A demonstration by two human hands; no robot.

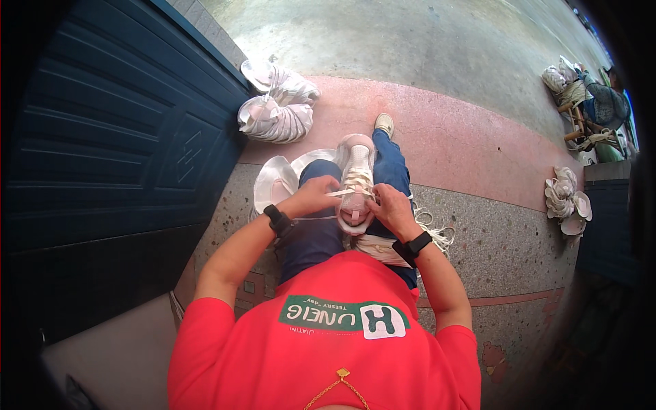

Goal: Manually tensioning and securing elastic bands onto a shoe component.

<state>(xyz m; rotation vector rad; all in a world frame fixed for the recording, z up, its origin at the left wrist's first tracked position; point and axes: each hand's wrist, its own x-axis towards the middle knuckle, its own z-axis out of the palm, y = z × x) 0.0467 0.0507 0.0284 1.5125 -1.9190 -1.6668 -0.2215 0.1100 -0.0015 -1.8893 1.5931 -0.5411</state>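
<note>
A pale pink and white sneaker [356, 164] rests on my lap, toe pointing away from me and its opening toward me. White shoelace [358, 180] crosses its tongue through the upper eyelets. My left hand [311, 197] is closed on a lace end at the shoe's left side. On the right side, the fingers of my right hand [395, 209] are pinched together by the top eyelets, against the lace there; the exact hold is partly hidden. A bundle of loose white laces [437, 236] hangs beside my right thigh.
White shoe uppers [271, 183] lie by my left knee. Stacked, bundled uppers [279, 113] stand against a dark blue metal door [116, 150] on the left. Another bundle [567, 201] sits on the floor at the right. Farther right is a cluttered chair [588, 109].
</note>
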